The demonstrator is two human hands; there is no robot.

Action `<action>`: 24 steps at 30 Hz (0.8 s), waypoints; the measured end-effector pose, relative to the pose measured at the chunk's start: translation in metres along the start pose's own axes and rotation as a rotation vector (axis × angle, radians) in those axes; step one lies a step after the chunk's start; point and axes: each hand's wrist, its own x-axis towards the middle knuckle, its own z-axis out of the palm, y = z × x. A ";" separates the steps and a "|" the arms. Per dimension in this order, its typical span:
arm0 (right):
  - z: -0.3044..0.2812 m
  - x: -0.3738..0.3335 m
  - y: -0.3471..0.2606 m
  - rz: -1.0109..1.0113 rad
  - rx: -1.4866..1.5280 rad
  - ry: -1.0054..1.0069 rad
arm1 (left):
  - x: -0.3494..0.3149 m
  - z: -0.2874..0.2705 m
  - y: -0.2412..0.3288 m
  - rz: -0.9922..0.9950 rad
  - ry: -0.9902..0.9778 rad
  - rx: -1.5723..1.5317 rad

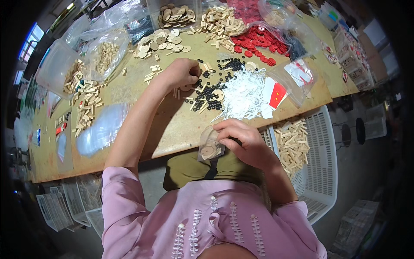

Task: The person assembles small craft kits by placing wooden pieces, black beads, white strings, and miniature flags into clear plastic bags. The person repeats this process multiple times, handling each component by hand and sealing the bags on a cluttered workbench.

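Your right hand (241, 138) has its grip closed on a small clear bag (211, 139), pinching its upper part. Bag hangs over your lap at the near edge of the desk (129, 97); a wooden disc (208, 151) shows low inside it. Your left hand (183, 73) is over the desk, fingers curled down at the left side of the scattered black rings (209, 100). Can't tell if that grip holds anything; fingertips are hidden. Right of the rings: a tangled heap of white strings (243, 95), then a red-and-white card (276, 96) beside it. Red discs (254, 45) lie farther back, to the right. Flat clear bags (101, 131) lie left of your left forearm. White basket (323, 155) on your right, below desk level, holds wooden sticks (291, 144).
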 end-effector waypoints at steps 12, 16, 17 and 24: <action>-0.006 0.009 -0.008 0.037 -0.020 0.021 | -0.030 0.023 -0.012 -0.150 -0.004 -2.182; -0.004 0.012 -0.010 0.040 -0.021 0.012 | -0.042 0.029 -0.002 -0.124 0.002 -2.289; -0.003 0.013 -0.010 0.036 -0.024 0.010 | -0.043 0.029 -0.002 -0.105 -0.017 -2.296; -0.007 0.026 -0.020 0.092 -0.018 0.031 | -0.054 0.026 0.004 0.160 -0.224 -2.274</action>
